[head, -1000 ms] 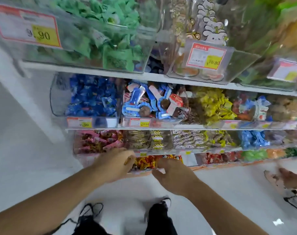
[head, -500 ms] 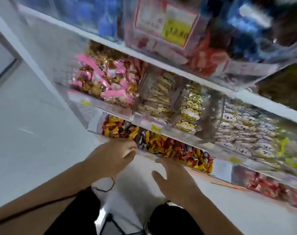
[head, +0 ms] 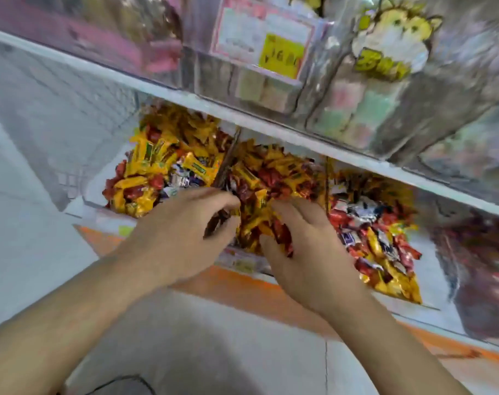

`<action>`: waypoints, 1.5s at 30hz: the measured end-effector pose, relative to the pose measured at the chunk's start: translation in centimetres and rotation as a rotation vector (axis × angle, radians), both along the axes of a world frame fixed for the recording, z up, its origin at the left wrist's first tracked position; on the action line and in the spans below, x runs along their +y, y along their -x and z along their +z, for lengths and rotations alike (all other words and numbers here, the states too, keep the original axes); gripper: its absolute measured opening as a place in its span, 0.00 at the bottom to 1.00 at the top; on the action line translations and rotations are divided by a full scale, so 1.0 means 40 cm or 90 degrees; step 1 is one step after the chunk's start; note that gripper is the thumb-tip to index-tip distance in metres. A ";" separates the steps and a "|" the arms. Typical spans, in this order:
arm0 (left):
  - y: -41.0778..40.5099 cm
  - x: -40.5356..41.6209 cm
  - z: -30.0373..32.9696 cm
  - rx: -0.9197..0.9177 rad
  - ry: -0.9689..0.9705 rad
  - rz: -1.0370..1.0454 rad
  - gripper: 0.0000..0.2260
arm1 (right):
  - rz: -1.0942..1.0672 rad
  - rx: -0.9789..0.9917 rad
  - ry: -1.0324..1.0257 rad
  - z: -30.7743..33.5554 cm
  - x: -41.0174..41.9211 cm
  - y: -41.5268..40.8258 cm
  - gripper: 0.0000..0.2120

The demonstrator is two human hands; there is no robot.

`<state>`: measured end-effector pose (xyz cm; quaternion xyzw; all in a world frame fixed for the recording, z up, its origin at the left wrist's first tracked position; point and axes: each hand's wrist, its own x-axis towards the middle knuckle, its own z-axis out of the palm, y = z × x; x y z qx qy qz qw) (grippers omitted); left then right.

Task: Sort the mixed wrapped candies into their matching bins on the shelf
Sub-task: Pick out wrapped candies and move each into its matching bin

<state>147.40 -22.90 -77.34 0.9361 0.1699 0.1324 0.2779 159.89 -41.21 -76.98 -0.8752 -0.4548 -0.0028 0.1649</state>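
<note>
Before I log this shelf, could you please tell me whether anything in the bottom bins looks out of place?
Yes: the left bin, mostly yellow and red candies, holds a few white-and-purple wrapped candies. The right bin is mixed too, white-and-blue among red and yellow. Left hand and right hand reach into the middle bin's pile.

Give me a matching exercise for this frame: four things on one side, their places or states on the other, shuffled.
Things:
1. left hand
2. right hand
3. price tag
4. left bin

Places or states:
A. on the upper shelf's bin front
B. fingers spread on the middle bin's candies
C. at the divider, fingers curled
D. yellow, red and a few white-blue candies, no hand in it

Pairs: 1-C, 2-B, 3-A, 4-D
</note>
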 end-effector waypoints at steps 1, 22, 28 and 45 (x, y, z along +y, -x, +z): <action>0.006 -0.005 -0.004 -0.021 -0.021 0.000 0.16 | 0.005 -0.016 -0.008 -0.009 -0.003 0.008 0.26; 0.202 -0.241 0.098 -0.009 -0.064 -0.033 0.12 | -0.139 0.113 -0.045 0.117 -0.329 0.186 0.21; 0.051 -0.236 0.072 -0.049 -0.033 -0.057 0.12 | -0.234 0.114 -0.072 0.076 -0.322 -0.006 0.21; -0.161 -0.187 -0.025 -0.061 0.008 -0.139 0.13 | -0.200 0.024 -0.014 -0.028 -0.253 -0.269 0.10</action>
